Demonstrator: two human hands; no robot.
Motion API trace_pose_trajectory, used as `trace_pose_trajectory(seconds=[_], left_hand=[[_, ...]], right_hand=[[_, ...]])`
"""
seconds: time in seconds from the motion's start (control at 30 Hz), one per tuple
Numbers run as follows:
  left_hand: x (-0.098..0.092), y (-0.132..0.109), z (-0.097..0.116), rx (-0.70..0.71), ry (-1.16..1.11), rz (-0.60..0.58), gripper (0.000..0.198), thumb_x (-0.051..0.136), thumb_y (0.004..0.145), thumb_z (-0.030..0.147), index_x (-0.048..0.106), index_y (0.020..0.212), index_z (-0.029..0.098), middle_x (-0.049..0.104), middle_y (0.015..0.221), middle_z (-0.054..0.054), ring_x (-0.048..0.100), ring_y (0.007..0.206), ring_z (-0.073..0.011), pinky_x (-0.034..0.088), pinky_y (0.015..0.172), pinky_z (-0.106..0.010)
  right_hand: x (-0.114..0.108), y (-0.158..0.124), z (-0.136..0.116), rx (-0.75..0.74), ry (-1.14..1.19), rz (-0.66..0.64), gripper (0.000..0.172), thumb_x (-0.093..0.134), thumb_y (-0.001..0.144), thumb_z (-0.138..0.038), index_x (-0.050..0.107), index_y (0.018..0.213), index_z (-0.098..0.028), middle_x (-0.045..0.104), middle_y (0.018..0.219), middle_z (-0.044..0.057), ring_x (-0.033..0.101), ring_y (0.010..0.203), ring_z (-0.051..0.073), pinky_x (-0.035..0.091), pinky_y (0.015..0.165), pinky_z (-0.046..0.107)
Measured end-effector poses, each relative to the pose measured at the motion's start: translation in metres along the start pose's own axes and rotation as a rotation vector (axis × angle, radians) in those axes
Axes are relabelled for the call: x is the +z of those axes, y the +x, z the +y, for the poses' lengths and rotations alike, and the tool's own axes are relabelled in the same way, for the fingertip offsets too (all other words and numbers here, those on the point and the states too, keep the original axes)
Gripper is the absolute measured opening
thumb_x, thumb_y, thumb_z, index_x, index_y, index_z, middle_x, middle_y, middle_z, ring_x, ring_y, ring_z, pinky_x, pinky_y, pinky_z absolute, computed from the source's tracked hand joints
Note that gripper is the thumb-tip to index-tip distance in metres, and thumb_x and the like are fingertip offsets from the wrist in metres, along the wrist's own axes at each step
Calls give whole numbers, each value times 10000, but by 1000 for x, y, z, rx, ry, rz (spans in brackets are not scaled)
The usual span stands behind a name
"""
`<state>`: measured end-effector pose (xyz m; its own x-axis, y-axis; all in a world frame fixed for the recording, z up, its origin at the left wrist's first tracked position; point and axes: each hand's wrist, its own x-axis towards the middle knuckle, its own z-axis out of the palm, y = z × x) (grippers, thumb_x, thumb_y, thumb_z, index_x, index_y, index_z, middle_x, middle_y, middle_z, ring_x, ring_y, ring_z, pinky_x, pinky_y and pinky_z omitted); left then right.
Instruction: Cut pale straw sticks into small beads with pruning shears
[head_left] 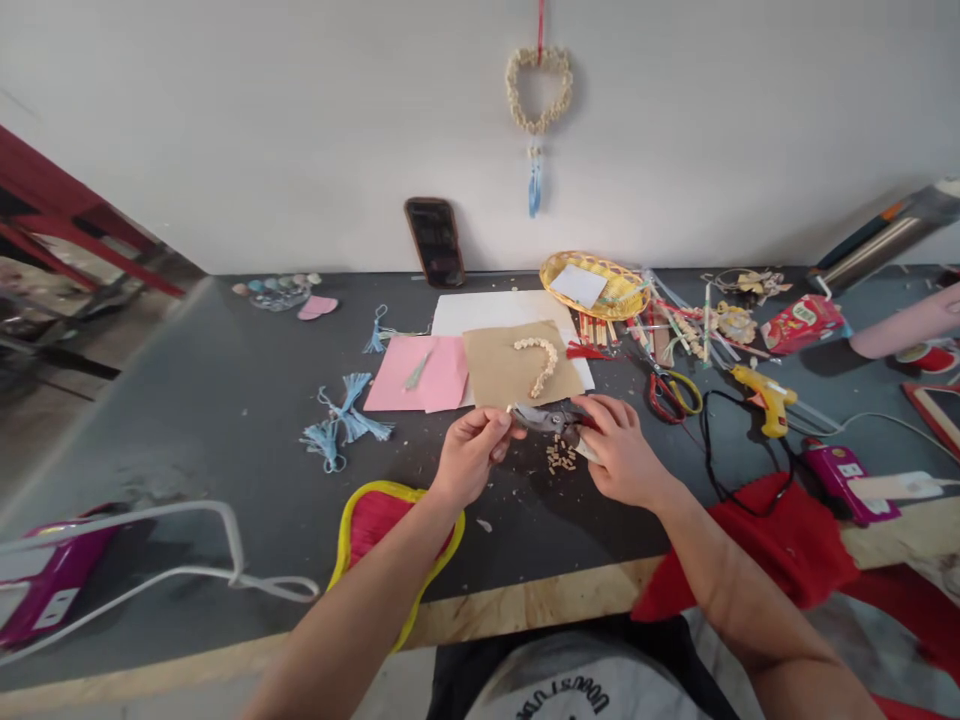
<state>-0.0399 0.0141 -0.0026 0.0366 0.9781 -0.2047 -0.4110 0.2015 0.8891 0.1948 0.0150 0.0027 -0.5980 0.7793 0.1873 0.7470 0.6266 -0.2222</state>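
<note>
Risk noted: the pruning shears [546, 419] could nick my left hand [472, 452], whose fingertips [500, 418] sit close to the blades. A loose pinch could let the pale stick [509, 409] (apparent; too small to confirm) spring away. My right hand [622, 452] grips the shears' handles; my left pinches the stick, its end showing just beside the blades.

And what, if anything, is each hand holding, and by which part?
The right hand grips the cutters by the handles. The left hand pinches a small pale piece just below its exposed tip.
</note>
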Motion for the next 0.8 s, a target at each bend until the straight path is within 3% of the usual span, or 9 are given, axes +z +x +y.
trace_pose_trajectory(seconds=[0.5, 0.7, 0.8], left_hand=[[-5, 0, -10, 71, 263, -86, 327, 710, 754, 472, 651, 691, 156, 697, 672, -44, 388, 475, -65, 303, 478, -222], [-6, -1, -9, 99, 326, -114, 329, 681, 790, 468, 661, 685, 156, 677, 658, -41, 385, 492, -75, 293, 488, -226], [-6, -2, -9, 101, 361, -109, 350, 682, 782, 489, 673, 676, 155, 646, 631, -34, 379, 493, -79, 285, 489, -229]], right_hand=[[-1, -2, -3, -12, -11, 4, 325, 531, 746, -156, 653, 1045, -190, 411, 1473, 82, 313, 1337, 313, 284, 1067, 505], [-3, -1, -3, -14, 6, -5, 348, 542, 735, -137, 650, 1063, -182, 403, 1477, 93, 306, 1335, 318, 321, 1053, 497], [-1, -2, -1, -9, 11, -21, 334, 534, 739, -122, 634, 1051, -185, 425, 1458, 96, 364, 1297, 309, 374, 1010, 471]])
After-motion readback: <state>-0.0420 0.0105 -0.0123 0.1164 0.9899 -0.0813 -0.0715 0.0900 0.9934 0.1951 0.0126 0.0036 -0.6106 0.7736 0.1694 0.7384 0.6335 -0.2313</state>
